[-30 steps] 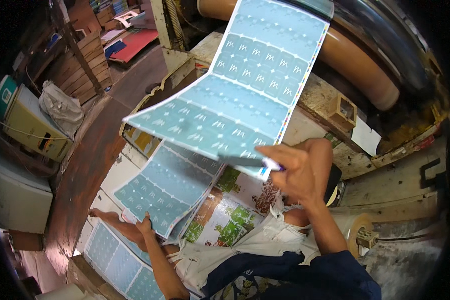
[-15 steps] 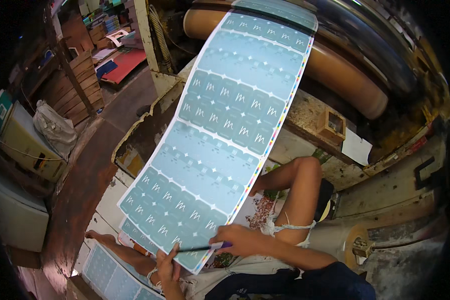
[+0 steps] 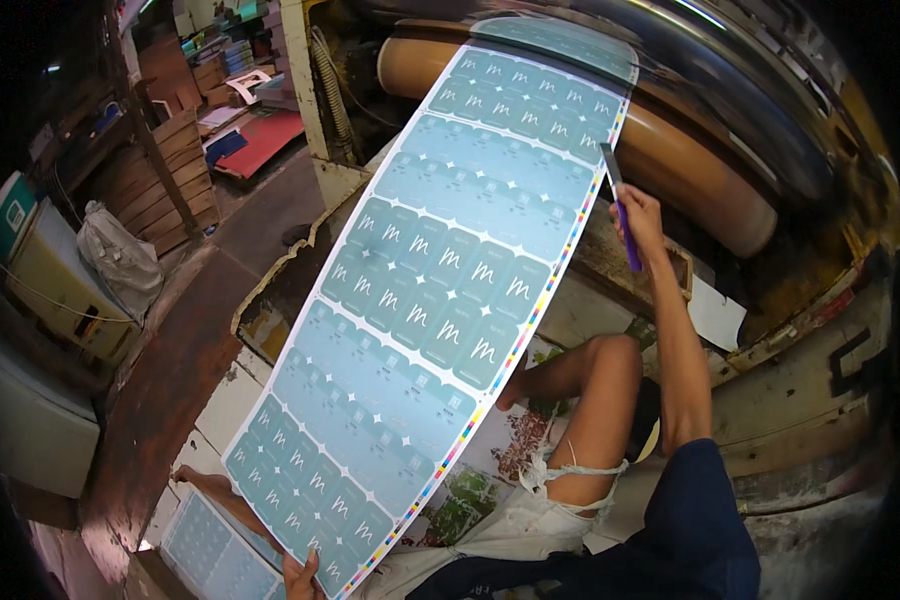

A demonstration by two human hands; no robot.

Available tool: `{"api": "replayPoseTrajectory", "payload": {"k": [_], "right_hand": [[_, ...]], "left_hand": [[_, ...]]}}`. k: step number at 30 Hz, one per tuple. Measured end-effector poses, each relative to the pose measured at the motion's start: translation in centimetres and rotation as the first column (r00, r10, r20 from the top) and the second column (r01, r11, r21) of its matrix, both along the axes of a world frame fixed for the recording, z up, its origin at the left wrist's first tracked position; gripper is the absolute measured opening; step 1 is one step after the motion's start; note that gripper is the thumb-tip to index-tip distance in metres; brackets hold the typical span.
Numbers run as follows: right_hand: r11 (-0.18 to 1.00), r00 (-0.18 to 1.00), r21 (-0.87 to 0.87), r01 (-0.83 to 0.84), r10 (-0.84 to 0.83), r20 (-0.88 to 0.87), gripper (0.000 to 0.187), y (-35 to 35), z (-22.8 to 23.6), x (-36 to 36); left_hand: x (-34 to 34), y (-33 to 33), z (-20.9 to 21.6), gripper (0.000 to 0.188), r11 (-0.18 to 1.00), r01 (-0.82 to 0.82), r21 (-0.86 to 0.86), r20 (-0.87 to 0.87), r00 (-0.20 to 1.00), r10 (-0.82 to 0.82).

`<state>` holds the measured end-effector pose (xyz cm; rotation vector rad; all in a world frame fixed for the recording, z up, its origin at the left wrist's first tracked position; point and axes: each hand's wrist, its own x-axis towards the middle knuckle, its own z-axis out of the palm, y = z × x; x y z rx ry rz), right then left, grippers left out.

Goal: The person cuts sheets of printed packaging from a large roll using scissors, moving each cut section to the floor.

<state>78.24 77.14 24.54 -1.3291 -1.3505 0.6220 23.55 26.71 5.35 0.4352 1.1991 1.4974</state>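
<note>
Right hand (image 3: pixel 638 212) closed around a purple-handled blade (image 3: pixel 620 208) beside the long printed sheet (image 3: pixel 440 300), whose near end the left hand (image 3: pixel 303 578) pinches, keeping it taut.

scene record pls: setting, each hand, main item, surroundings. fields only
setting: print workshop, person seated beside a large roller
left hand: grips the near end of the sheet
right hand: raised, holds a blade tool with purple handle at the sheet's right edge
sheet: long teal printed strip, running from the roller down to the lap, colour bar along its right edge
under sheet: printed sheets on the floor
left side: white sack, wooden pallets
</note>
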Motion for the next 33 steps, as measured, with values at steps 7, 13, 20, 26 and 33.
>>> {"api": "replayPoseTrajectory", "payload": {"k": [7,13,20,26,33], "right_hand": [[0.961,0.931,0.198,0.192,-0.242,0.273,0.029,-3.2,-3.2,-4.1],[0.813,0.614,0.582,-0.034,-0.442,0.654,0.069,-1.8,1.1,-3.9],[0.966,0.446,0.120,-0.231,-0.004,0.895,0.050,1.5,3.2,-2.4],[0.970,0.574,0.095,-0.225,0.054,0.817,0.035,1.2,2.0,-4.3],[0.980,0.731,0.167,-0.111,-0.033,0.682,0.028,-3.9,2.0,-10.9]], "left_hand": [[-2.0,-3.8,-1.3,0.051,0.988,-0.077,-0.135,-0.053,0.996,0.071],[-3.2,-6.4,-2.4,0.088,0.870,-0.112,-0.480,-0.001,0.992,0.127],[-3.7,-8.9,-2.3,0.075,0.834,-0.214,-0.509,-0.075,0.976,0.205],[-11.0,-13.9,-4.1,0.066,0.777,-0.354,-0.521,-0.506,0.861,0.053],[-11.4,-7.9,-6.0,0.045,0.882,-0.343,-0.322,-0.395,0.896,0.204]]}}
